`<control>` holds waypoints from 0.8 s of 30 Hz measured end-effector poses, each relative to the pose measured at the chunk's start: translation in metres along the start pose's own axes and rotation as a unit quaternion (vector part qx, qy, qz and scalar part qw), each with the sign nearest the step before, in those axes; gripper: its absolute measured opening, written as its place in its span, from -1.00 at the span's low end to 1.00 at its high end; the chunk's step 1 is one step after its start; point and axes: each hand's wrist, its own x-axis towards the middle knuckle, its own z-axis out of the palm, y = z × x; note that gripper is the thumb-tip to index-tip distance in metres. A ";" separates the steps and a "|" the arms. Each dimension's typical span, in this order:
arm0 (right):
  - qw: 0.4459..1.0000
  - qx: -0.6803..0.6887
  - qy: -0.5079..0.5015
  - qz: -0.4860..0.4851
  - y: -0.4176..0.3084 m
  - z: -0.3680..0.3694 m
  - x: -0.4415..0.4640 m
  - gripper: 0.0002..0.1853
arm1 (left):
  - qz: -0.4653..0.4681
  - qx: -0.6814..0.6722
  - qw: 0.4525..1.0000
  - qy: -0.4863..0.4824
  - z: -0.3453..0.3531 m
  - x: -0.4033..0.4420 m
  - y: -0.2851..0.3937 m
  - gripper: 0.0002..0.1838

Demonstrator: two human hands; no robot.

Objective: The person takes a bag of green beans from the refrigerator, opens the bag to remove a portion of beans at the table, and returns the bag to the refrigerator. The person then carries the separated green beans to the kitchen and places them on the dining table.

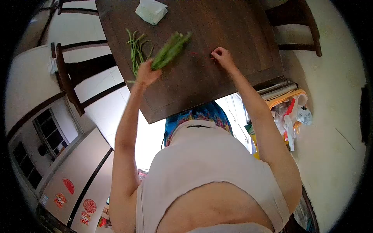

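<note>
My left hand (149, 73) is closed around the lower end of a bunch of green vegetables (171, 50), smeared by motion, so their exact kind cannot be made out. Just left of that hand lie long green beans (136, 48), thin and curling, on the dark wooden table (186, 85). My right hand (223, 57) is over the table's right part, its thumb and fingers pinched together. A thin red strand (212, 58) shows at those fingertips. Between the two hands a small red piece (193, 53) lies on the tabletop.
At the far edge sits a pale green-white packet (151, 11). Wooden chairs stand left (85, 70) and right (297, 23) of the table. An orange basket (285, 97) with plastic bags is beside its right near corner. A fridge with red stickers (74, 182) is at lower left.
</note>
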 end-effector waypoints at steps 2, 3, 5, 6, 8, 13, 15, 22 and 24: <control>0.981 0.183 -0.023 0.055 0.007 -0.001 -0.009 -0.79 | 0.013 -0.185 0.982 0.040 -0.045 -0.015 0.014 -0.74; 0.964 0.251 -0.020 0.088 0.002 -0.001 -0.017 -0.81 | 0.025 -0.220 0.973 0.066 -0.070 -0.022 0.020 -0.77; 0.913 0.380 -0.013 0.148 -0.014 -0.004 -0.037 -0.83 | 0.050 -0.304 0.944 0.113 -0.119 -0.043 0.025 -0.82; 0.892 0.430 -0.012 0.140 -0.013 -0.001 -0.043 -0.84 | 0.063 -0.373 0.910 0.172 -0.136 -0.055 0.020 -0.91; 0.842 0.524 -0.015 0.125 -0.003 0.010 -0.052 -0.87 | 0.115 -0.458 0.855 0.212 -0.177 -0.102 0.051 -0.86; 0.775 0.620 -0.051 0.114 -0.008 0.042 -0.072 -0.91 | 0.279 -0.674 0.676 0.106 -0.224 -0.234 0.022 -0.82; 0.760 0.635 -0.089 0.102 -0.021 0.061 -0.081 -0.92 | 0.310 -0.698 0.635 0.119 -0.219 -0.288 -0.001 -0.82; 0.739 0.631 -0.235 0.003 -0.110 0.139 -0.134 -0.93 | 0.301 -0.784 0.478 0.258 -0.161 -0.440 -0.111 -0.81; 0.756 0.599 -0.263 0.000 -0.146 0.180 -0.161 -0.93 | 0.294 -0.785 0.461 0.290 -0.144 -0.488 -0.156 -0.85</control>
